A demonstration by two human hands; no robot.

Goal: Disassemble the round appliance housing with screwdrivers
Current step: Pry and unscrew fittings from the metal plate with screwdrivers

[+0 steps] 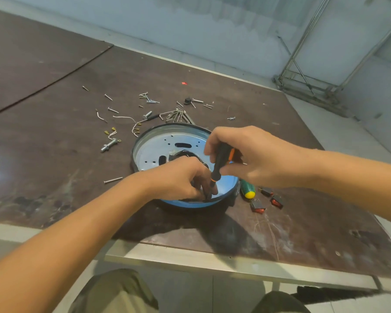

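Housing: the round housing [154, 152] lies open side up on the brown table [54, 136], near its front edge.
Right hand: the right hand [248, 154] has its fingers and thumb closed round the black-and-orange screwdriver [220, 162], which stands steeply, tip down inside the near rim.
Left hand: the left hand [178, 177] reaches into the housing, its fingers curled round a dark part [205, 196] beside the tip.
Right of housing: a green screwdriver [247, 189] and red switches [257, 206].
Behind: loose screws [149, 98] and hex keys [178, 115].

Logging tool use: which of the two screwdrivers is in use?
The black-and-orange screwdriver, gripped by the right hand, tip down inside the round housing. The green screwdriver with the yellow cap lies on the table beside the housing.
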